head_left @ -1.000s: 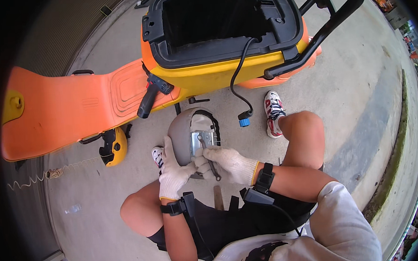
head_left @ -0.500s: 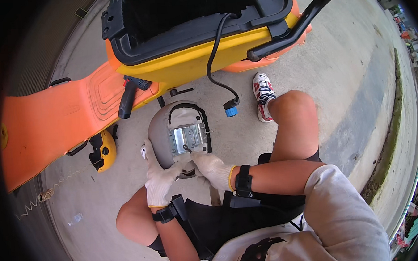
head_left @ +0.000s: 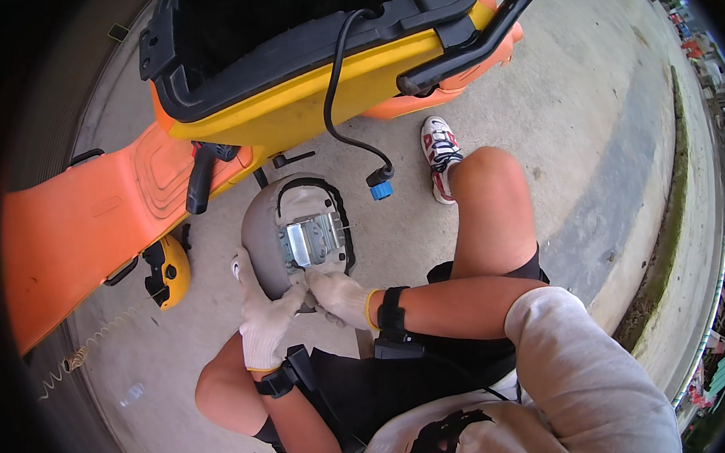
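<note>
Clasping grey shell point(head_left: 258, 228) — left hand point(head_left: 264, 317) around its edge, right hand point(head_left: 339, 295) curled, grip unclear — dark shirt print point(head_left: 445, 434).

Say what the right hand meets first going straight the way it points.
Likely the grey seat, at its underside near the metal bracket; the left hand is close too, and depth is unclear.

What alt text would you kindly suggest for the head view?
A gloved left hand rests on a grey seat-like shell, the gloved right hand beside its metal bracket; beyond stands an orange-yellow scooter with a dangling cable.
</note>
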The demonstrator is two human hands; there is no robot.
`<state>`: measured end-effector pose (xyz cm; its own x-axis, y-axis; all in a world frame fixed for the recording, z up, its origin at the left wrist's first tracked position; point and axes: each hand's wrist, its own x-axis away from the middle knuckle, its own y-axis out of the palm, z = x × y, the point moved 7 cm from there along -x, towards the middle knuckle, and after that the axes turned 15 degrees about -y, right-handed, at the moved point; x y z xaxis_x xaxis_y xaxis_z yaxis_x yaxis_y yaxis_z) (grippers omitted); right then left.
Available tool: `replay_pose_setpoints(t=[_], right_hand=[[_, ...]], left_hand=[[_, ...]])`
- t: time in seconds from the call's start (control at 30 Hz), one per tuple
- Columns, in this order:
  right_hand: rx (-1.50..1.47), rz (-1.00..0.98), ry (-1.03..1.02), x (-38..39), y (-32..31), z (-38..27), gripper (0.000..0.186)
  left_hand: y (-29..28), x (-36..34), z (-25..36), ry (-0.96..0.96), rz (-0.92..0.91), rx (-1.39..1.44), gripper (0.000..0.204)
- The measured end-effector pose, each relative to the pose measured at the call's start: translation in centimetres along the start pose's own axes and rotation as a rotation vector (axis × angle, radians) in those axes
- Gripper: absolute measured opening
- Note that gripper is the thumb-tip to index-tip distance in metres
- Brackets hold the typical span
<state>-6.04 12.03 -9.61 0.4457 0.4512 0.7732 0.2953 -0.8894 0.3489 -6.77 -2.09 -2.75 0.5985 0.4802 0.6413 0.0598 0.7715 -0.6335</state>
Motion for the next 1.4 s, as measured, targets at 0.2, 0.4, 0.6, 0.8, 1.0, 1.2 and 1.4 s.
replay_pose_setpoints(t=[0.2, 0.4, 0.6, 0.8, 1.0, 1.2, 1.4], right_hand=[[0.040, -0.121, -0.047, -1.1, 0.0, 0.8, 0.048], [-0.109, -0.219, 0.082, -0.8, 0.6, 2.6, 0.055], [-0.016, -0.185, 0.109, 0.2, -0.5, 2.2, 0.057], [-0.052, -0.174, 0.127, 0.3, -0.6, 1.8, 0.055], [0.101, 0.046, -0.069, -0.6, -2.2, 2.0, 0.046], [0.943, 0.036, -0.567, -0.7, -6.5, -0.8, 0.034], [1.165, 0.057, -0.751, -0.5, -7.9, -2.9, 0.025]], left_hand=[[0.2, -0.6, -1.0, -0.002, -0.012, 0.053, 0.109], [-0.2, 0.9, 0.7, -0.062, -0.046, 0.070, 0.103], [0.4, 0.0, -0.3, -0.029, -0.014, 0.129, 0.103], [0.5, -0.6, -0.5, 0.035, 0.009, 0.097, 0.104], [0.6, -0.3, -0.7, 0.015, -0.012, 0.119, 0.105], [0.3, 0.0, -0.8, -0.135, -0.125, 0.216, 0.107], [-0.2, 0.1, -0.2, 0.021, 0.010, 0.030, 0.113]])
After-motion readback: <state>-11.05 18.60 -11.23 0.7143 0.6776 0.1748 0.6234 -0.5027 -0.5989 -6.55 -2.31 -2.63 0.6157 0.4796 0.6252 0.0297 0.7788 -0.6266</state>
